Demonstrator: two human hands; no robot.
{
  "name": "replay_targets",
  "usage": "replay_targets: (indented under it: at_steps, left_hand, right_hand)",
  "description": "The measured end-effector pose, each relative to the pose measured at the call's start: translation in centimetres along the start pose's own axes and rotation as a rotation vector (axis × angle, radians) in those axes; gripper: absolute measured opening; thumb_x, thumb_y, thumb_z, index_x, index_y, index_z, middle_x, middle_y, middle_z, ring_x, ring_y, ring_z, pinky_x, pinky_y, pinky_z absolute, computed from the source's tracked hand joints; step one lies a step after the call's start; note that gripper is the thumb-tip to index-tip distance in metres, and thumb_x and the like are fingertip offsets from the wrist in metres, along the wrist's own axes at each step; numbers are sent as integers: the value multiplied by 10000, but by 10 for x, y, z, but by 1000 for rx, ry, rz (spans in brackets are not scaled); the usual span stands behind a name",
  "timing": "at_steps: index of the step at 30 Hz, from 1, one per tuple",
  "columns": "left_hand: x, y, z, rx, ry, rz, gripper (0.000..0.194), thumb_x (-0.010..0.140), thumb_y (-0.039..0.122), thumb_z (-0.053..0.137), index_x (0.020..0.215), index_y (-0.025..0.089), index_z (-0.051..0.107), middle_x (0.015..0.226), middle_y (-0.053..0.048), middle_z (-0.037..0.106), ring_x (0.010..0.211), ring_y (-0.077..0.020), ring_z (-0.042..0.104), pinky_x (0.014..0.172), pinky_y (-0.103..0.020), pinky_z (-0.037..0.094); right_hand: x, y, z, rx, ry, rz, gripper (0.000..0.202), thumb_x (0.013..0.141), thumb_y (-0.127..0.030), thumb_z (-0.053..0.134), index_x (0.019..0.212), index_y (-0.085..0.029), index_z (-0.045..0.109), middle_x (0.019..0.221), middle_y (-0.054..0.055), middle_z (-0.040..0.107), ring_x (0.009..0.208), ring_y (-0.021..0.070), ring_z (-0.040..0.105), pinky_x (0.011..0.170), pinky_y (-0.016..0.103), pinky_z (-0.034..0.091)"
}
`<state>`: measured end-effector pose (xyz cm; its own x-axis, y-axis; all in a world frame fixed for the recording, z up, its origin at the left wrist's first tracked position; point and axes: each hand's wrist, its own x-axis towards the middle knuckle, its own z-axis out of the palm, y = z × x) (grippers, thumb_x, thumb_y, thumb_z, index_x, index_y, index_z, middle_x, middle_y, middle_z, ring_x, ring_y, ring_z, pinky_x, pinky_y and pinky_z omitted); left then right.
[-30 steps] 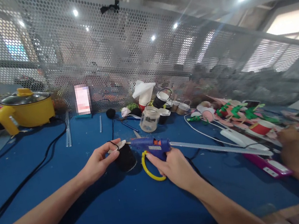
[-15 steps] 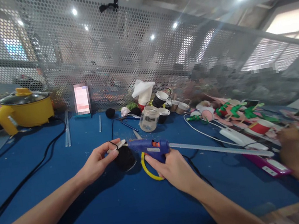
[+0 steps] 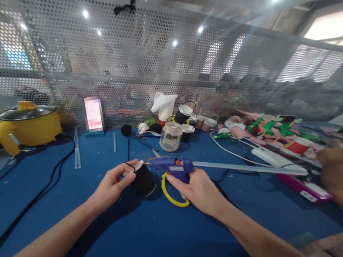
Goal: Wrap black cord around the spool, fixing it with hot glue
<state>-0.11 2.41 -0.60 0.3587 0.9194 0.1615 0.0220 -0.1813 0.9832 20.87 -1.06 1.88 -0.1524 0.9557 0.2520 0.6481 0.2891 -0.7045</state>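
Observation:
My left hand [image 3: 117, 185] pinches the white edge of a small black yarn-wrapped cup [image 3: 144, 183] tilted just above the blue table. A black strand loops over those fingers and runs back to a black yarn ball [image 3: 126, 130]. My right hand [image 3: 202, 193] grips a blue hot glue gun [image 3: 171, 166], its nozzle at the cup's white edge. A long clear glue stick [image 3: 240, 168] sticks out of the gun's back. By my right fingers is a yellow loop [image 3: 171, 196], apparently a scissors handle, with a pointed blade showing beyond the gun.
A glass jar [image 3: 170, 138] stands behind the gun, near several wrapped cups [image 3: 185, 112]. At left sits a yellow electric pot [image 3: 35, 127]. A purple-and-white power strip [image 3: 306, 189] lies at right, beside another person's hand [image 3: 333, 162]. A perforated metal screen [image 3: 115, 67] rises behind.
The glue gun has shifted and tilted slightly, and its nozzle is a little further from my left fingers. The yellow loop has moved slightly. My left hand has barely moved.

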Motion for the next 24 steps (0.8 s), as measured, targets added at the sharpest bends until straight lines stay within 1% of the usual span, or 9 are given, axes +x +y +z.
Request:
replay_targets:
  at_steps: [5,10,14,18,20,21,23,24]
  left_hand:
    - [0,0,1,5,-5,16,239,724,376,554,666,155,482,1252,-149,462,1207,-294,342,990,-457,202]
    - [-1,0,0,15,-2,12,242,722,382,551,661,161,474,1212,-147,500,1207,-285,338,987,-457,196]
    - [-1,1,-1,17,-15,20,253,716,389,552,652,165,453,1216,-141,494,1212,-281,328,979,-445,213]
    - [-1,2,1,43,-25,30,252,726,393,538,648,169,452,1153,-143,537,1225,-273,306,972,-430,228]
    - [-1,3,1,43,-23,28,256,726,399,536,649,170,452,1161,-146,530,1222,-273,311,972,-428,226]
    - [-1,4,0,41,-23,24,258,726,400,536,648,170,452,1173,-147,522,1220,-274,315,971,-430,225]
    - [0,4,-3,39,-31,9,256,725,396,539,647,168,452,1203,-147,500,1213,-277,326,973,-434,218]
    - [0,4,-5,42,-41,-1,253,725,390,542,645,167,452,1215,-147,490,1208,-278,335,975,-434,213]
  right_hand:
    - [-2,-2,2,36,-11,22,310,728,-355,493,466,-191,475,334,-18,436,359,123,463,405,231,363]
    - [2,-3,0,101,-52,124,364,719,-367,498,411,-190,422,334,-24,416,336,100,426,416,230,376]
    - [9,1,-7,290,-131,160,399,727,-364,500,385,-182,405,331,-20,426,342,87,421,430,219,375]
    - [14,4,-13,487,-179,209,409,720,-324,524,364,-173,388,307,-31,406,322,64,382,397,200,327]
    - [17,5,-13,547,-182,236,370,700,-310,553,390,-162,417,313,-36,415,321,57,378,390,195,315]
    - [18,6,-13,575,-181,249,327,691,-309,567,426,-153,456,323,-39,428,323,57,384,388,192,312]
    - [20,9,-10,630,-186,269,224,684,-318,583,561,-134,550,355,-41,463,337,60,405,385,186,313]
    - [21,10,-9,655,-189,275,205,686,-327,584,636,-128,581,369,-43,476,343,60,412,384,182,315]
